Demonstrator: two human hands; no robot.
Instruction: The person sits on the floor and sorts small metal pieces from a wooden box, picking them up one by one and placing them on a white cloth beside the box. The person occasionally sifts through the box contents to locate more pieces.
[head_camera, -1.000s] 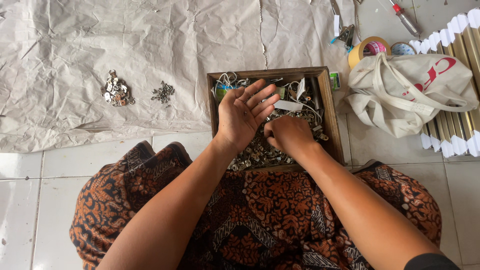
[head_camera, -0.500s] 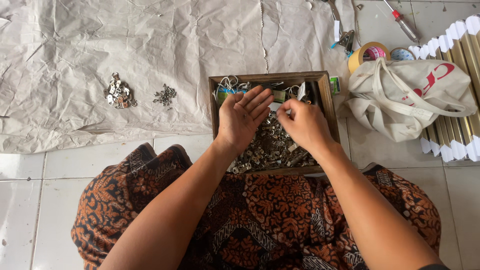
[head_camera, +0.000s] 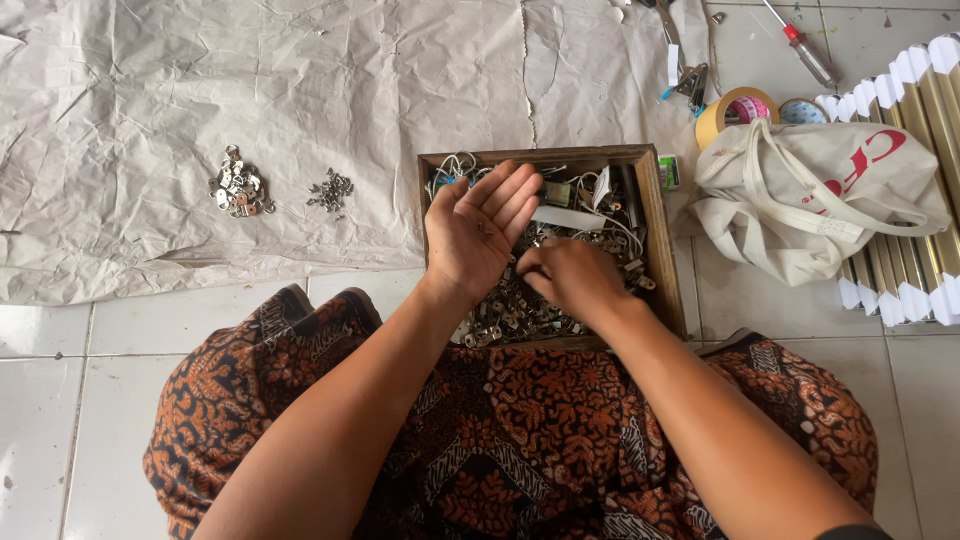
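Note:
A shallow wooden box (head_camera: 657, 215) lies on the floor in front of my lap, filled with small metal hanger plates (head_camera: 510, 312), wires and odd bits. My left hand (head_camera: 480, 232) hovers over the box's left half, palm up, fingers straight and slightly apart; a tiny dark speck seems to rest on the palm. To its right, my right hand (head_camera: 572, 280) is down in the box, knuckles up. Its fingertips are curled into the metal plates and hidden, so any grip is unclear.
Crumpled brown paper (head_camera: 250, 90) covers the floor beyond, bearing a pile of metal plates (head_camera: 238, 186) and a smaller heap of screws (head_camera: 330, 190). On the right are a cream cloth bag (head_camera: 820, 190), tape rolls (head_camera: 735, 105), a screwdriver (head_camera: 805, 50) and gold moulding strips (head_camera: 925, 120).
My right hand rose to the fingertips of the left palm half a second ago, then dropped back into the metal plates. The left hand stayed palm up over the box.

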